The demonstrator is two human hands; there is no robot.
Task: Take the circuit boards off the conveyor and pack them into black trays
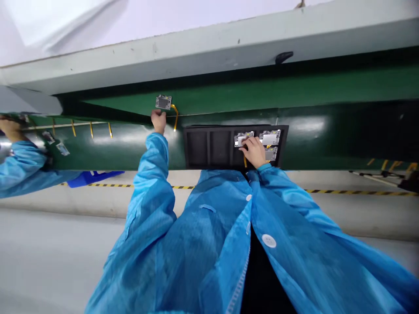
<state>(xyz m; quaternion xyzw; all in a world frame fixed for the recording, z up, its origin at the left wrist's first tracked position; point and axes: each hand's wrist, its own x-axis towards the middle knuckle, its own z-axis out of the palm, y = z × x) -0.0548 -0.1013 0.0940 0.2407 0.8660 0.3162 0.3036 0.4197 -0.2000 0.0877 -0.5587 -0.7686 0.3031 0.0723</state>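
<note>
My left hand [159, 121] reaches out over the green conveyor belt [137, 146]. Its fingers are closed on the near edge of a small circuit board [163, 102] with a yellow flex cable [176, 115] hanging from it. My right hand [253, 150] rests on a black compartment tray [209, 147] in front of me, fingers pinched on another small circuit board [242, 138] in the tray's right part. Two more boards [271, 138] lie beside it in the tray. The tray's left compartments hold nothing. Blue coat sleeves cover both my arms.
Another person's hand [11, 129] and blue sleeve [22, 168] work at the far left of the belt, near more small boards [62, 149] and yellow cables [91, 129]. A grey frame [229, 43] runs behind the belt. Yellow-black floor tape [343, 192] lies below.
</note>
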